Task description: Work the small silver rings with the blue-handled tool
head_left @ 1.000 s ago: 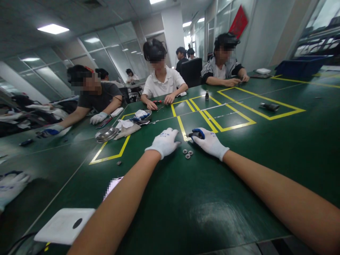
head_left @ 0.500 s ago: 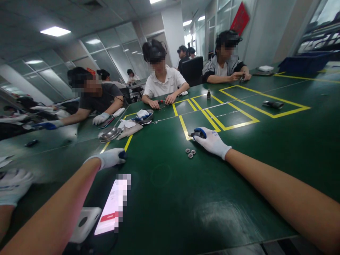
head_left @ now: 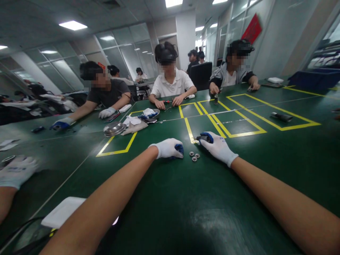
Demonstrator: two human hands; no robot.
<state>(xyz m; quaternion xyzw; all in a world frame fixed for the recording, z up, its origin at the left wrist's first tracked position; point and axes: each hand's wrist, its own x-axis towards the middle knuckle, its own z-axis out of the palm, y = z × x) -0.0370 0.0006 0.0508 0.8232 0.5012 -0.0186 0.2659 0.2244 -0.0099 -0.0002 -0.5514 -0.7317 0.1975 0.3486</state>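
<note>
My left hand (head_left: 171, 148), in a white glove with blue fingertips, rests just left of three small round metal parts (head_left: 194, 159). Its fingers are curled inward, and whatever lies between them is hidden. On the other side of those parts, my right hand (head_left: 217, 147) in a matching glove is closed around a black cylindrical piece (head_left: 204, 138). A thin tip of that piece points left, over the corner of a yellow tape outline (head_left: 190, 129).
A similar dark cylinder (head_left: 282, 117) lies inside the right-hand tape outline. Metal dishes (head_left: 114, 129) and cloths (head_left: 135, 125) stand farther left. A white device (head_left: 62, 211) sits beneath my left forearm. Co-workers sit across the table, and another gloved hand (head_left: 18, 171) is at the left edge.
My left hand has moved right, up to the round metal parts. My right hand keeps its hold on the black piece. A co-worker across the table has reached to the upright dark bottle-shaped object.
</note>
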